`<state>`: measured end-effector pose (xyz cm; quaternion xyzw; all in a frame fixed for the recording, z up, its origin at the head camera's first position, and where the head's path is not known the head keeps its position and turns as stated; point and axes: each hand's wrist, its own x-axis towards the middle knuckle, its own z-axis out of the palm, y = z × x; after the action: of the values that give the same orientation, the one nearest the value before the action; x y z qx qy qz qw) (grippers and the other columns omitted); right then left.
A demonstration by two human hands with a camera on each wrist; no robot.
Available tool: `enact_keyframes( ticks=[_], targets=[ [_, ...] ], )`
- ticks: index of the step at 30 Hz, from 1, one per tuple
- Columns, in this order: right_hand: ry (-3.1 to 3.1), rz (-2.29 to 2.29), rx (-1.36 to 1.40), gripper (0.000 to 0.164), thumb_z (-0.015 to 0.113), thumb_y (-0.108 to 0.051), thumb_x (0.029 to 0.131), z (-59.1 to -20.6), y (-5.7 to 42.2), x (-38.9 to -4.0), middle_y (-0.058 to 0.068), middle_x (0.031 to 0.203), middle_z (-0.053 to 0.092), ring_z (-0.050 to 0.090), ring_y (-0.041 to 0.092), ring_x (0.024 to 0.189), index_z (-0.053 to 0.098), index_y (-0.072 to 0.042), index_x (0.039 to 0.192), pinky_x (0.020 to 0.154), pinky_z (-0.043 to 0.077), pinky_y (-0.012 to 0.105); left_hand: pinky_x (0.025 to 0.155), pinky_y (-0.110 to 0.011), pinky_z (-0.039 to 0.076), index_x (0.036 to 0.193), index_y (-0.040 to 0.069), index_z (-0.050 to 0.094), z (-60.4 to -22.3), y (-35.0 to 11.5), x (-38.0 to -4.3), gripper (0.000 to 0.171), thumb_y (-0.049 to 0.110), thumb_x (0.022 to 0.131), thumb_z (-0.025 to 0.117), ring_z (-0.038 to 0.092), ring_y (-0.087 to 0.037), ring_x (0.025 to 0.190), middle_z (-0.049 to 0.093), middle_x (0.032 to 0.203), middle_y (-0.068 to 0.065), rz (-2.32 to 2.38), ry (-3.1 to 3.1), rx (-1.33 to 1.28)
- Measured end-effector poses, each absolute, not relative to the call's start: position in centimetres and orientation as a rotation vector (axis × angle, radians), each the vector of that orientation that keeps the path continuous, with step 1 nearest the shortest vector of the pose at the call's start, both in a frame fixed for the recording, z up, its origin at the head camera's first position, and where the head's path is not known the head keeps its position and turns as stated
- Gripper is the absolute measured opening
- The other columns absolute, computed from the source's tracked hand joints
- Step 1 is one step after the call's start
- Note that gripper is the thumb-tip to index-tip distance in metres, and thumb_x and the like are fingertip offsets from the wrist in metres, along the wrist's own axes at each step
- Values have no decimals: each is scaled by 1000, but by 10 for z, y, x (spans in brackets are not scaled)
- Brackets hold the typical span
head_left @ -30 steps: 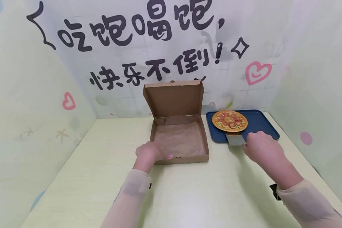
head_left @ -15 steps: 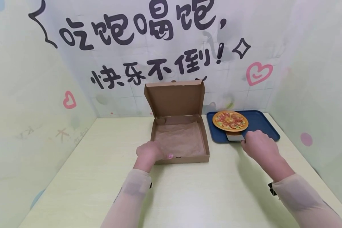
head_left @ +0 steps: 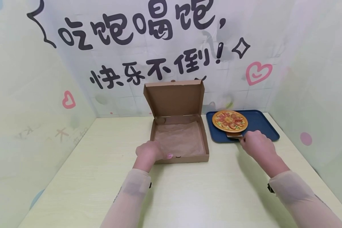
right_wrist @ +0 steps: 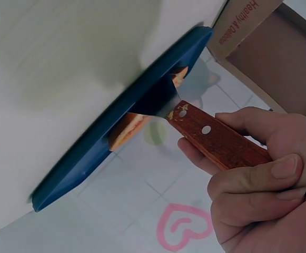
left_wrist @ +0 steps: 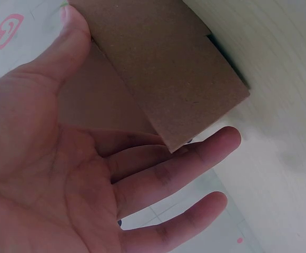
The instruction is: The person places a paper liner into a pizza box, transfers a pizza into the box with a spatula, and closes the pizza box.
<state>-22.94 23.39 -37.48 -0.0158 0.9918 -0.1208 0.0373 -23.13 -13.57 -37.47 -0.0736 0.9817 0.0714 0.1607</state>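
Observation:
In the head view, an open cardboard pizza box point(head_left: 188, 159) lined with crinkled brown paper stands mid-table. My left hand point(head_left: 149, 151) rests at its front left corner. In the left wrist view the thumb touches the front wall point(left_wrist: 153, 63), while the other fingers stretch out loosely beside the corner. My right hand point(head_left: 257, 144) grips the riveted wooden handle of a spatula point(right_wrist: 213, 137). Its metal blade reaches under the near edge of a round pizza point(head_left: 230, 121), which hides the blade's front. Beneath the pizza lies a blue tray point(head_left: 260, 125).
The box lid point(head_left: 174, 99) stands raised against the lettered back wall point(head_left: 117, 101). Side walls rise at left and right. The pale table point(head_left: 188, 193) extends in front of the box and tray.
My right hand has moved slightly forward and left, and less of the spatula blade shows in front of the pizza. The left hand and the box have stayed where they were.

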Motion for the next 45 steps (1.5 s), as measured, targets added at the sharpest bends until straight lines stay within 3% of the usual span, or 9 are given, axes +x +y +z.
enact_keyframes(
  ticks=[6,14,19,28,45],
  targets=[
    [3055,-347,-67,36,58,-20,105,-382,235,-233,7,66,58,55,23,58,66,-9,72,51,41,34,98,-52,54,152,13,58,-376,-136,-231,94,75,84,76,68,-29,113,69,140,-15,215,2805,-206],
    [3078,-390,-63,40,60,-21,105,-389,241,-241,4,62,54,54,21,57,62,-12,66,51,40,34,98,-52,54,145,10,63,-374,-137,-231,90,74,84,76,69,-30,112,69,138,-15,223,2799,-218],
    [3054,-404,-42,35,60,-22,105,-388,242,-248,5,64,53,54,21,58,69,-9,74,51,40,33,99,-53,54,144,9,63,-374,-137,-231,89,74,84,76,69,-31,114,68,140,-15,234,2790,-223],
    [3050,-378,7,45,61,-24,106,-388,241,-255,7,66,54,57,24,60,55,-14,63,51,41,34,98,-53,54,148,12,61,-375,-137,-230,91,75,84,76,69,-31,113,69,139,-15,220,2805,-221],
    [3060,-434,11,35,60,-23,106,-391,241,-252,9,69,56,56,25,61,64,-9,74,52,42,35,95,-51,54,150,13,59,-376,-136,-232,97,77,80,78,70,-30,110,71,135,-14,217,2812,-240]
  ],
)
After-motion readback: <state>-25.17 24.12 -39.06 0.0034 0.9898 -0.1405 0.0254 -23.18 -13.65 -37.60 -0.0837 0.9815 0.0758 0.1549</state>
